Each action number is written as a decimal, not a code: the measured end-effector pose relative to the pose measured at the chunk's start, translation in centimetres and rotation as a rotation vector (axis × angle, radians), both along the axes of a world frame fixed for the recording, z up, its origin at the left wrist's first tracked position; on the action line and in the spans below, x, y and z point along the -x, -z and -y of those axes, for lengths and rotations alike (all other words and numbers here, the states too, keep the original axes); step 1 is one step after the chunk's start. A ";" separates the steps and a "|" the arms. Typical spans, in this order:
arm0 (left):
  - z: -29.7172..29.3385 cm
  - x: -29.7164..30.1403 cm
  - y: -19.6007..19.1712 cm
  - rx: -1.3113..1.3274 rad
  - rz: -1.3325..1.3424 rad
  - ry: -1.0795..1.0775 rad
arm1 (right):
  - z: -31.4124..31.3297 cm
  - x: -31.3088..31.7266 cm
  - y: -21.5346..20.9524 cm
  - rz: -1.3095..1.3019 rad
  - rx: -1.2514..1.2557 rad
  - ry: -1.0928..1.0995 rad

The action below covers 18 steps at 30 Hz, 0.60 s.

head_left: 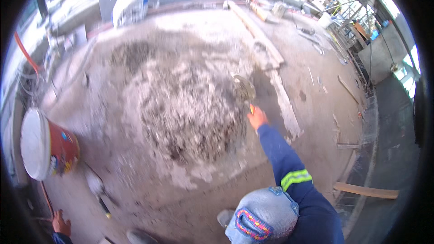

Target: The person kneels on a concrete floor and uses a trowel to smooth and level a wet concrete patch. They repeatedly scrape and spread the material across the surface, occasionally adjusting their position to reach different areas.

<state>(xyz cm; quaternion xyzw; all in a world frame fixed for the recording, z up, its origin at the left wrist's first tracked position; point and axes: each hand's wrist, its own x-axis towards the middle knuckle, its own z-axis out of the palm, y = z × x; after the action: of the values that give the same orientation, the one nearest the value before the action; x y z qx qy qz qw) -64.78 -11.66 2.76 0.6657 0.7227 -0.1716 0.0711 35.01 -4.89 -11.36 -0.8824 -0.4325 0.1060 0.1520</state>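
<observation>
My right hand is closed round the handle of a trowel, my arm stretched forward. The trowel's blade, smeared grey, is at the right edge of a broad heap of wet grey mortar on the floor. At the lower left, my left hand hangs with its fingers apart and seems to hold nothing. Its fingertips are close to a thin reddish rod or hose; whether they touch is unclear. Another trowel-like tool with a dark handle lies on the floor between that hand and the heap.
A red bucket with a white end lies at the left. Beyond the heap lie a long wooden board and a white sack. A short plank is by a dark edge at right. My denim-covered knee is below.
</observation>
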 end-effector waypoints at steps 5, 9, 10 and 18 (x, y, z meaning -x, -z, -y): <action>-4.4 -3.1 -0.3 -0.016 0.072 0.017 | 0.8 -1.6 -2.1 0.037 0.084 0.150; -5.0 -5.7 -3.1 -0.085 0.020 0.062 | 0.8 -0.4 -0.6 0.044 0.071 0.192; -5.3 -7.2 -4.8 -0.009 0.009 0.024 | 0.9 0.6 -0.2 0.053 0.113 0.198; -3.1 -0.9 -3.9 0.060 0.032 -0.030 | 0.0 -5.7 -1.6 -0.690 -0.073 0.310</action>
<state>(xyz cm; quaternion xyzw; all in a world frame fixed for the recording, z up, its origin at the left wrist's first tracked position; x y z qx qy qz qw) -63.88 -8.53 6.65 0.6550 0.7260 -0.1815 0.1049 40.73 -4.94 -9.80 -0.8438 -0.2205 0.3573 0.3343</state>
